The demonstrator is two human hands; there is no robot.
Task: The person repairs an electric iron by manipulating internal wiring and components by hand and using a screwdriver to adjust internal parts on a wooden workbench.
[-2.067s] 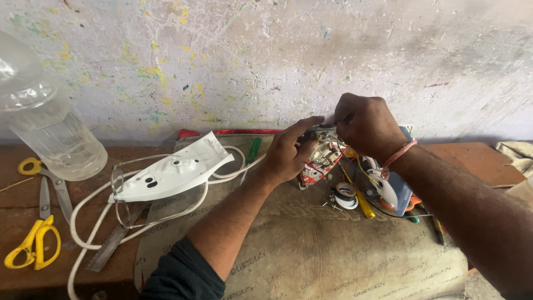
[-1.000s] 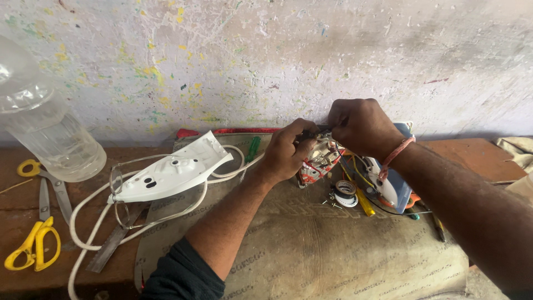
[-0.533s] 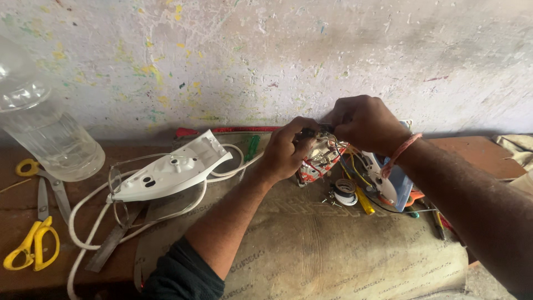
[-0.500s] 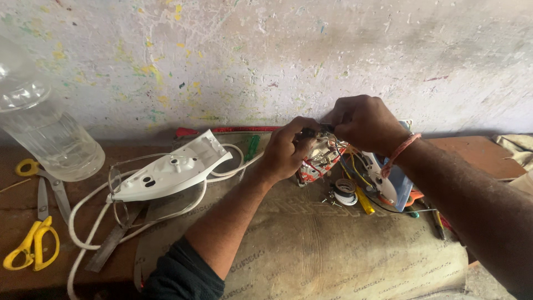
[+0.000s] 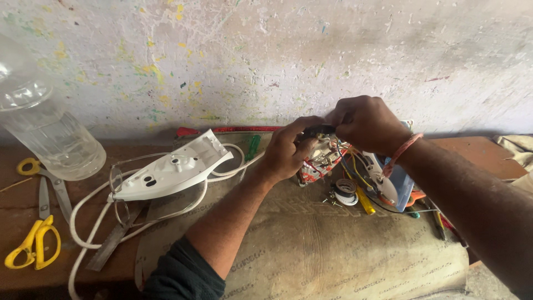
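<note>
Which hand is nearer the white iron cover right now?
Left. The left hand is just right of the white iron cover; the right hand is farther right, past the wired part both hold.

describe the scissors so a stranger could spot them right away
Start at the clear plastic jar by the wall on the bench's left end. Just below it lie the scissors, blades towards the jar. Their bright yellow handles set them apart from the white cord and grey metal strip alongside.

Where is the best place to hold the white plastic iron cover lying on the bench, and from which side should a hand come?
Probably from above, around the narrow middle of the white plastic iron cover. It lies flat with its top up, and the white cord loops along its near side, so a grip across its width from above looks clearest.
</note>
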